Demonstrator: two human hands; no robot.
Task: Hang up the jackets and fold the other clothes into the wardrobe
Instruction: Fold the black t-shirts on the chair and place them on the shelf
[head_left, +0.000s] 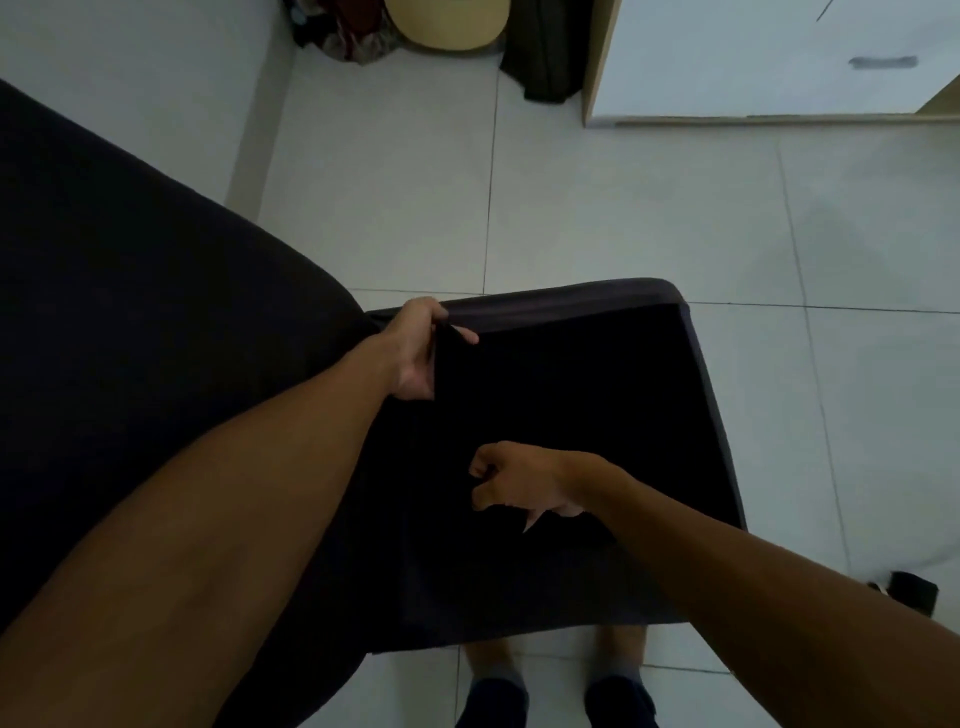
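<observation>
1. While the person is standing on the tiled floor (623, 208), a dark garment (571, 405) is being held out flat in front of the body, filling the centre of the frame.
2. The left hand (421, 348) is gripping the garment's upper left corner; its fingers are curling over the folded top edge and the thumb is pointing right along that edge.
3. The right hand (514, 480) is lying over the lower middle of the garment with its fingers curled inward. Whether it is pinching the fabric cannot be told, since the cloth is too dark there.
4. The garment's top edge is showing as a lighter, rolled band running from the left hand to the rounded upper right corner.
5. A large dark cloth surface (130, 312) is occupying the left side of the frame, touching or overlapping the garment's left edge behind the left forearm.
6. The person's feet in dark slippers (493, 696) are showing below the garment at the bottom centre.
7. A white cabinet (753, 62) with a dark handle is standing at the upper right.
8. A pale round object (447, 23) and a dark upright bag (545, 52) are sitting at the top centre, beside a heap of mixed clothing (348, 36).
9. A small dark item (914, 592) is lying on the floor at the lower right.
</observation>
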